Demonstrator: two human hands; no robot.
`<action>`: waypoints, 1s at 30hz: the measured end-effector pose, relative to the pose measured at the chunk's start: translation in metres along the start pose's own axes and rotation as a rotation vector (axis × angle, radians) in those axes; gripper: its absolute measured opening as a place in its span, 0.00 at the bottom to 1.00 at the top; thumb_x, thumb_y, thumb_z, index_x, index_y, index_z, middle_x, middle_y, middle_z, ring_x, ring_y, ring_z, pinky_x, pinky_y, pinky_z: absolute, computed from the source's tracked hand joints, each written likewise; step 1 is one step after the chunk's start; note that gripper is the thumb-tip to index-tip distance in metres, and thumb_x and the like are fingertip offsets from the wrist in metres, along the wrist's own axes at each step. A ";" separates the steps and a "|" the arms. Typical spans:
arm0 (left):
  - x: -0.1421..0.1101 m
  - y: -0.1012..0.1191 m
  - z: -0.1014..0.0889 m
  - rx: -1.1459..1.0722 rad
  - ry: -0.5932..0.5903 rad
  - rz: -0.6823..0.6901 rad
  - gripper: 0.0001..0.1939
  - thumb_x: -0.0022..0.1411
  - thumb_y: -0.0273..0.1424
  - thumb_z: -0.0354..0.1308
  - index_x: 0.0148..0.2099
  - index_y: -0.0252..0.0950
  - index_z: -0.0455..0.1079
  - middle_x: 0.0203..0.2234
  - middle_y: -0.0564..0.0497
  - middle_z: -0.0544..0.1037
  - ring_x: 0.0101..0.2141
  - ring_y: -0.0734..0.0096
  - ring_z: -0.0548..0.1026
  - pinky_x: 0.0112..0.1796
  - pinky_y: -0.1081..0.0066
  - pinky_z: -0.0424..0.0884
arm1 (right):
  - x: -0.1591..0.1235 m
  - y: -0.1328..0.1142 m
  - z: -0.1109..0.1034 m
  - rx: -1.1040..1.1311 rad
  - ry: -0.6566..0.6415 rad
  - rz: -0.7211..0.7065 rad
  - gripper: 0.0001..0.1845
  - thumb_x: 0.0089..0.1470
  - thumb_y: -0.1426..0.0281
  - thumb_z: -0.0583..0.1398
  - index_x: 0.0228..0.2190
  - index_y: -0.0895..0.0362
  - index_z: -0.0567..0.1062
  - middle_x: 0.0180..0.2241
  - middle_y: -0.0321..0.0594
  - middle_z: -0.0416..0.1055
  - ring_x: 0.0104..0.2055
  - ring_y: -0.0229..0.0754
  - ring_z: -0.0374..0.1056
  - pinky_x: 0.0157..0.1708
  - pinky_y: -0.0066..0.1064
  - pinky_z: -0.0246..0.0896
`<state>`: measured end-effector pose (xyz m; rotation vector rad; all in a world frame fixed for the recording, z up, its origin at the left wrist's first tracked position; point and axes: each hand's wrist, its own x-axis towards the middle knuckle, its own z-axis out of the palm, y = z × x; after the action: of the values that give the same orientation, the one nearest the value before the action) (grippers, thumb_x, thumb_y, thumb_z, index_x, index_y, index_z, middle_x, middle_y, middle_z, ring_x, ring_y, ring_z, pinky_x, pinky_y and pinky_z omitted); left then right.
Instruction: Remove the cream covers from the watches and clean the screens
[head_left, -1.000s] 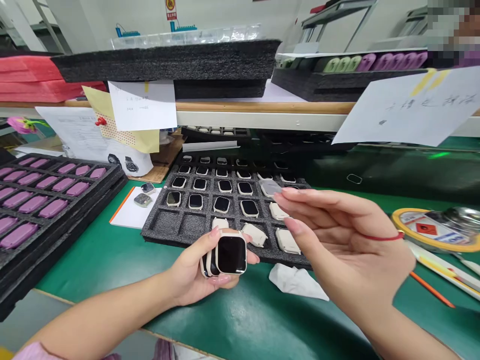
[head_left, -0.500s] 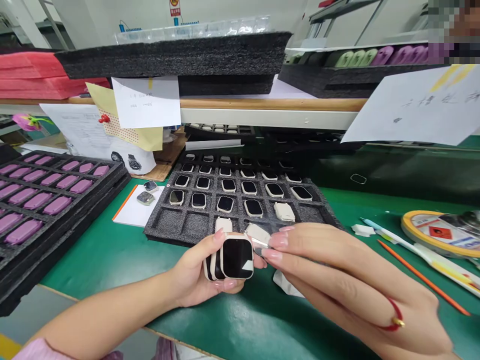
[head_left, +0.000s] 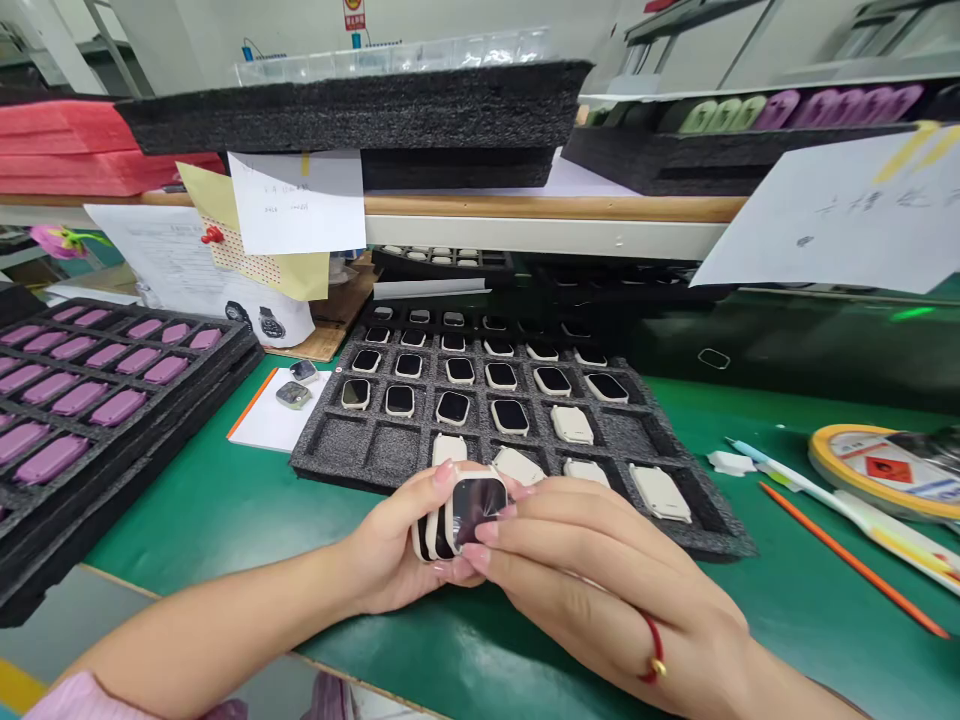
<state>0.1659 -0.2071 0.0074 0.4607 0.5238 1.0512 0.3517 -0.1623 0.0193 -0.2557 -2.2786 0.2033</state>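
Note:
My left hand [head_left: 405, 530] is closed around a small stack of cream-rimmed smartwatches, dark faces turned up toward me. The top watch [head_left: 478, 505] shows a glossy, reflective screen that looks covered by a clear film [head_left: 474, 500]. My right hand [head_left: 600, 580] has its fingertips together at the lower right of that screen, apparently pinching the film's edge; the fingers hide this part. Just beyond the hands lies a black foam tray [head_left: 330, 462] with more watches in its pockets. Several of its front watches lie back side up, such as the cream watch [head_left: 660, 492].
Purple watch bodies fill a foam tray [head_left: 247, 365] at left. A white pad [head_left: 259, 425] carries two small watch parts. At right lie an orange stick [head_left: 855, 560], a blue-white pen [head_left: 795, 480] and a yellow tape roll [head_left: 825, 450]. A shelf [head_left: 525, 225] spans overhead.
My right hand has moved left, from beside the stack onto the top watch's screen. The film it pinched now seems to lie over the screen. The tray's right front corner has come into view.

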 end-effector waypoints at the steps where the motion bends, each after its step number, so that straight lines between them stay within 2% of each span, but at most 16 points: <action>1: 0.000 0.000 0.000 0.013 -0.006 0.015 0.25 0.53 0.49 0.70 0.39 0.31 0.75 0.22 0.55 0.68 0.17 0.85 0.58 0.18 0.80 0.48 | 0.004 -0.001 0.001 0.002 0.021 -0.029 0.12 0.60 0.75 0.62 0.45 0.50 0.78 0.36 0.34 0.82 0.37 0.42 0.76 0.41 0.36 0.73; 3: 0.001 -0.002 0.000 0.058 -0.018 0.050 0.24 0.53 0.50 0.69 0.36 0.32 0.73 0.19 0.57 0.65 0.16 0.85 0.55 0.18 0.79 0.48 | 0.011 -0.003 0.004 0.004 0.058 -0.020 0.16 0.58 0.72 0.66 0.49 0.56 0.75 0.33 0.38 0.80 0.33 0.42 0.72 0.36 0.37 0.70; 6: 0.003 -0.006 -0.001 0.144 0.008 0.096 0.24 0.52 0.50 0.70 0.33 0.32 0.71 0.19 0.57 0.65 0.17 0.84 0.56 0.17 0.78 0.47 | 0.016 -0.004 0.009 0.053 0.023 0.146 0.26 0.59 0.64 0.66 0.55 0.58 0.69 0.30 0.37 0.74 0.31 0.41 0.68 0.33 0.36 0.69; 9: 0.004 -0.008 -0.003 0.140 0.066 0.100 0.25 0.54 0.51 0.68 0.33 0.32 0.72 0.17 0.57 0.64 0.16 0.85 0.54 0.18 0.78 0.46 | 0.015 -0.002 0.011 0.195 0.022 0.249 0.25 0.54 0.70 0.69 0.53 0.55 0.71 0.32 0.36 0.73 0.33 0.40 0.69 0.34 0.33 0.70; 11: 0.005 -0.006 -0.005 0.093 0.095 0.084 0.24 0.56 0.51 0.67 0.33 0.32 0.72 0.17 0.57 0.65 0.15 0.86 0.53 0.17 0.78 0.45 | 0.013 0.002 0.011 0.246 0.034 0.271 0.28 0.51 0.72 0.70 0.52 0.53 0.71 0.38 0.39 0.76 0.37 0.42 0.72 0.35 0.33 0.72; 13: 0.005 -0.003 -0.006 0.067 0.120 0.075 0.23 0.55 0.49 0.68 0.35 0.33 0.71 0.21 0.55 0.71 0.14 0.87 0.54 0.16 0.79 0.44 | 0.013 0.005 0.009 0.248 0.042 0.257 0.28 0.51 0.72 0.70 0.52 0.52 0.71 0.43 0.41 0.77 0.41 0.43 0.73 0.37 0.33 0.73; 16: 0.005 -0.001 -0.007 0.059 0.087 0.041 0.26 0.53 0.51 0.69 0.39 0.33 0.73 0.26 0.51 0.75 0.14 0.88 0.56 0.16 0.80 0.42 | 0.013 0.007 0.008 0.208 0.031 0.210 0.26 0.53 0.70 0.69 0.53 0.53 0.71 0.44 0.43 0.77 0.42 0.44 0.73 0.40 0.35 0.74; 20: 0.005 -0.004 -0.008 0.045 0.030 0.022 0.26 0.53 0.50 0.69 0.38 0.31 0.74 0.25 0.50 0.75 0.15 0.88 0.57 0.15 0.82 0.43 | 0.017 0.009 0.002 0.063 -0.057 0.091 0.25 0.56 0.71 0.66 0.55 0.55 0.70 0.46 0.46 0.77 0.46 0.46 0.74 0.45 0.39 0.72; 23: 0.006 -0.002 -0.008 0.056 0.074 0.034 0.24 0.55 0.49 0.69 0.38 0.32 0.72 0.20 0.53 0.72 0.15 0.87 0.57 0.16 0.82 0.45 | 0.015 0.024 -0.012 -0.076 -0.029 0.072 0.23 0.54 0.71 0.66 0.52 0.55 0.71 0.44 0.45 0.79 0.44 0.47 0.75 0.45 0.41 0.72; 25: 0.006 0.001 -0.006 0.067 0.133 0.056 0.21 0.54 0.45 0.71 0.37 0.33 0.70 0.22 0.53 0.73 0.15 0.88 0.57 0.17 0.82 0.46 | 0.007 0.045 -0.027 -0.183 0.017 0.160 0.21 0.53 0.69 0.66 0.50 0.55 0.72 0.43 0.46 0.79 0.44 0.49 0.76 0.45 0.42 0.72; 28: 0.006 0.006 -0.002 0.088 0.199 0.086 0.18 0.52 0.36 0.73 0.35 0.33 0.67 0.29 0.50 0.77 0.17 0.89 0.60 0.18 0.82 0.47 | -0.020 0.086 -0.051 -0.306 0.052 0.456 0.17 0.54 0.63 0.65 0.45 0.54 0.76 0.42 0.46 0.79 0.44 0.52 0.76 0.46 0.46 0.72; 29: 0.005 0.006 -0.001 0.095 0.209 0.091 0.18 0.52 0.34 0.73 0.34 0.34 0.66 0.29 0.50 0.77 0.17 0.88 0.60 0.18 0.82 0.47 | -0.031 0.100 -0.057 -0.316 0.053 0.561 0.18 0.54 0.61 0.65 0.45 0.54 0.76 0.43 0.46 0.79 0.45 0.53 0.76 0.48 0.48 0.72; 30: 0.005 0.007 0.000 0.102 0.217 0.095 0.17 0.52 0.33 0.72 0.34 0.34 0.66 0.28 0.51 0.76 0.17 0.88 0.60 0.18 0.82 0.47 | -0.042 0.112 -0.061 -0.319 0.042 0.608 0.18 0.55 0.60 0.64 0.45 0.55 0.77 0.44 0.48 0.79 0.45 0.55 0.76 0.48 0.50 0.71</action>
<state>0.1632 -0.1998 0.0101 0.4677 0.7568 1.1767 0.4380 -0.0604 0.0039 -1.1085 -2.1239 0.1391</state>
